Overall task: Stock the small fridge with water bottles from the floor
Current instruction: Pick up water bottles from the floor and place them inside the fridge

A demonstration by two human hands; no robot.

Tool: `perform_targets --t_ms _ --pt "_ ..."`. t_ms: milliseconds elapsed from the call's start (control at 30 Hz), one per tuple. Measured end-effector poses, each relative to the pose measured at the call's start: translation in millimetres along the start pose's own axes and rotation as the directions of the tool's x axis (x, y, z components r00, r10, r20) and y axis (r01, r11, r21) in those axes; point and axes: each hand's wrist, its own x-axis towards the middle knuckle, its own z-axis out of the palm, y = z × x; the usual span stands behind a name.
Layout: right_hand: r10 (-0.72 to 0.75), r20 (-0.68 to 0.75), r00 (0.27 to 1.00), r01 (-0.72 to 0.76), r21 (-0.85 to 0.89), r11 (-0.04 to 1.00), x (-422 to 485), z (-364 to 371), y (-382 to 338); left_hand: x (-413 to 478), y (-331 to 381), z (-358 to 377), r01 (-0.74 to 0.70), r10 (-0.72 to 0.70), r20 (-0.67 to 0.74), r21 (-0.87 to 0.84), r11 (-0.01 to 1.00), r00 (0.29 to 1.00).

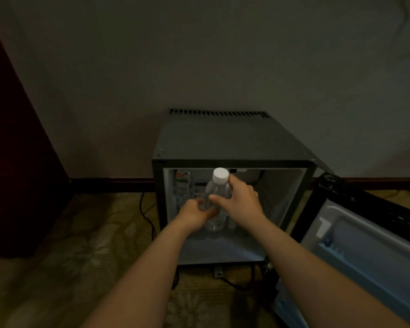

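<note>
Now my left hand (194, 213) grips the water bottle (217, 189) low and my right hand (240, 200) wraps it under the cap (220, 175). Just beyond my fingers (217, 198) the fridge (223, 138) stands open, so I'd keep the bottle upright going in.

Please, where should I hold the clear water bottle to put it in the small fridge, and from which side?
Grip the water bottle round its upper body, below the cap, from the right, as the right hand does. It stands about upright, and the round body fits curled fingers. That likely frees the base to set down in the fridge.
</note>
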Motion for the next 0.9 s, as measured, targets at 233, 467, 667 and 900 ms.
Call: perform_targets --t_ms 233,467,667,900 --pt "-0.005 0.045 0.999 0.006 -0.036 0.999 34.4 32.6 13.7 41.8 -19.5 -6.2 0.154 -0.179 -0.087 -0.243 0.958 0.980" --pt "0.071 0.067 0.995 -0.074 0.034 0.997 65.5 57.9 25.5 72.2 -25.0 -4.2 0.215 -0.265 -0.098 -0.358 0.909 0.959" --pt "0.192 0.040 0.981 -0.195 0.092 0.977 92.7 79.9 34.2 94.4 -29.6 -1.4 0.252 -0.308 -0.089 -0.389 0.886 0.947" --pt "0.292 0.060 0.955 -0.298 0.180 0.937 118.5 93.8 34.3 105.1 -29.0 -2.9 0.283 -0.336 -0.054 -0.423 0.861 0.940"
